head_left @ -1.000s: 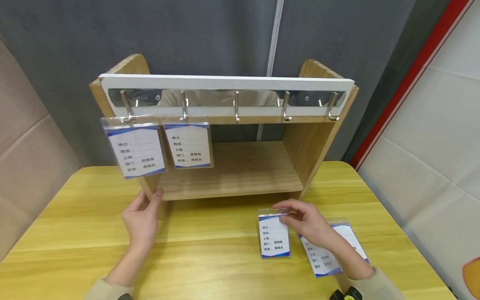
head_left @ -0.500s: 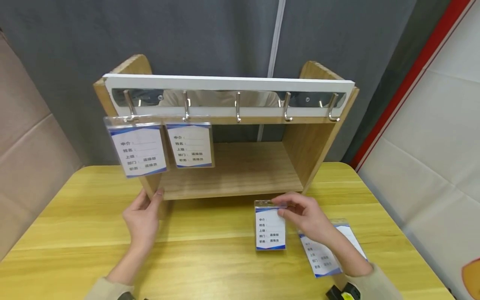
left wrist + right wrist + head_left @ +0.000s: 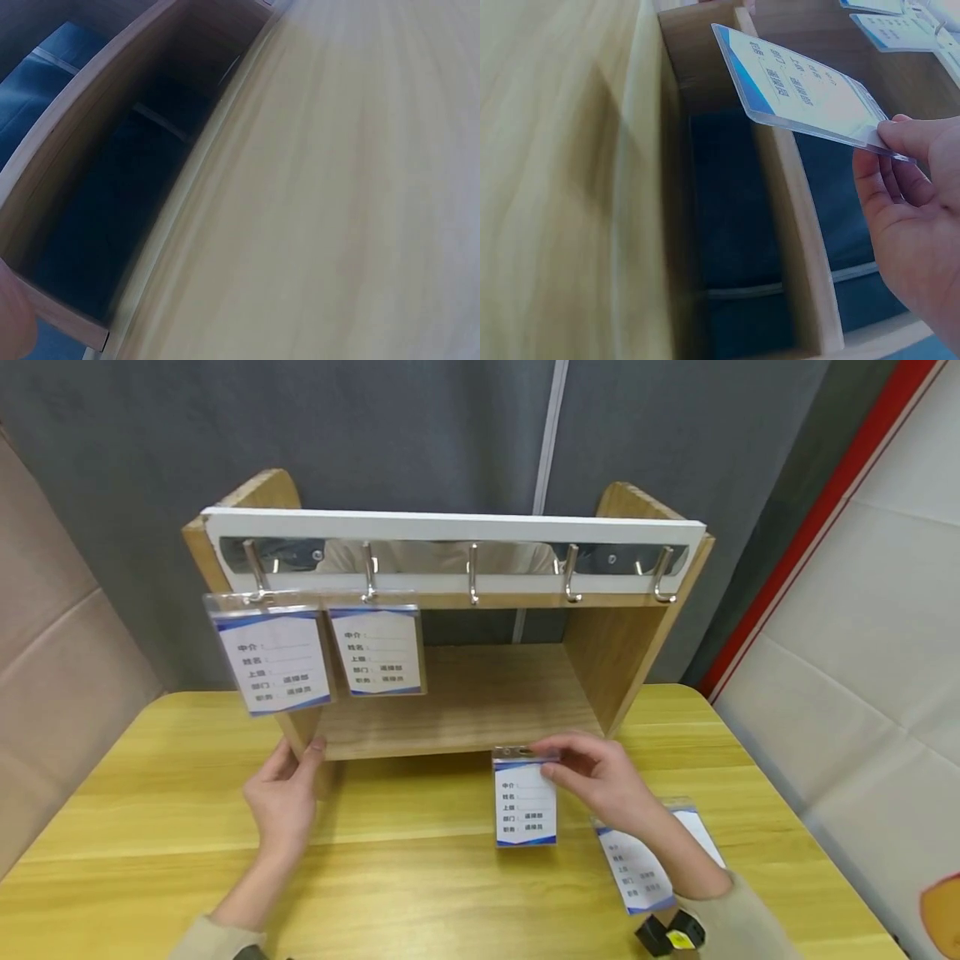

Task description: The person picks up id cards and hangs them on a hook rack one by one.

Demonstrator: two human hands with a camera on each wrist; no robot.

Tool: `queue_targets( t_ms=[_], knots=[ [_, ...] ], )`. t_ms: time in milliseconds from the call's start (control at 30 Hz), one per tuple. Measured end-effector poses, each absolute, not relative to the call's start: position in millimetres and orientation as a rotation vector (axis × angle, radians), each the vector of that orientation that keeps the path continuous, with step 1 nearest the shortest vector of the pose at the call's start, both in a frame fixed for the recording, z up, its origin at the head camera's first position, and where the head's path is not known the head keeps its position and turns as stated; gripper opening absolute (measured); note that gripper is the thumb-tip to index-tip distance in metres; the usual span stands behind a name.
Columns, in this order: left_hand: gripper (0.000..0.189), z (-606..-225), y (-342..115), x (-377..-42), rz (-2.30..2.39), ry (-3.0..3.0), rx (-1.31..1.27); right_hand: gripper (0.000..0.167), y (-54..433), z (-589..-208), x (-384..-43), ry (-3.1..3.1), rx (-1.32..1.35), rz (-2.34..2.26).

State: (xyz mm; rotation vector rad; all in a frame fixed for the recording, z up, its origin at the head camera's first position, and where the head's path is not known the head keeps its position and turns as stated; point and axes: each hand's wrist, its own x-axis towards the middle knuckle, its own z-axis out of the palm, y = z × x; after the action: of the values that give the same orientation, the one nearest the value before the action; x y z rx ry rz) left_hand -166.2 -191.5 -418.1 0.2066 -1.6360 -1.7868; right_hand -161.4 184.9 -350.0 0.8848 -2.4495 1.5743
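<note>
My right hand (image 3: 600, 777) pinches the upper right corner of an ID badge (image 3: 525, 806) in a clear holder, between thumb and fingers. It is held up in front of the shelf's lower edge, and the right wrist view shows this badge (image 3: 802, 90) off the table. My left hand (image 3: 283, 797) grips the lower left side panel of a wooden shelf (image 3: 465, 743); a fingertip (image 3: 15, 315) shows beside the wood in the left wrist view. Two similar badges, a left one (image 3: 277, 660) and a right one (image 3: 377, 652), hang from the two leftmost hooks.
A white rail (image 3: 450, 525) with several metal hooks crosses the shelf's top front; the middle hook (image 3: 472, 572) and those right of it carry nothing. Another badge (image 3: 637, 868) lies on the wooden table (image 3: 420, 893), partly behind the right forearm. A grey curtain (image 3: 420, 435) stands behind.
My right hand has lifted the badge and carried it up and to the left, closer to the shelf. The left hand keeps its grip on the side panel.
</note>
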Motion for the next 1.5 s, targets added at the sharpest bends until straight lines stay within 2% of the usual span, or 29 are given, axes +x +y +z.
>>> queue_targets(
  t_ms=[700,1500],
  knots=[
    [0.033,-416.6,-190.8,-165.3,-1.785,-1.637,0.209,0.031,149.5,-326.0,-174.7,-1.966,1.117,1.581],
    [0.034,-417.0,-190.9,-165.9,-1.803,-1.596,0.17,0.026,113.7,-275.2,-174.2,-1.773,1.062,1.559]
  ],
)
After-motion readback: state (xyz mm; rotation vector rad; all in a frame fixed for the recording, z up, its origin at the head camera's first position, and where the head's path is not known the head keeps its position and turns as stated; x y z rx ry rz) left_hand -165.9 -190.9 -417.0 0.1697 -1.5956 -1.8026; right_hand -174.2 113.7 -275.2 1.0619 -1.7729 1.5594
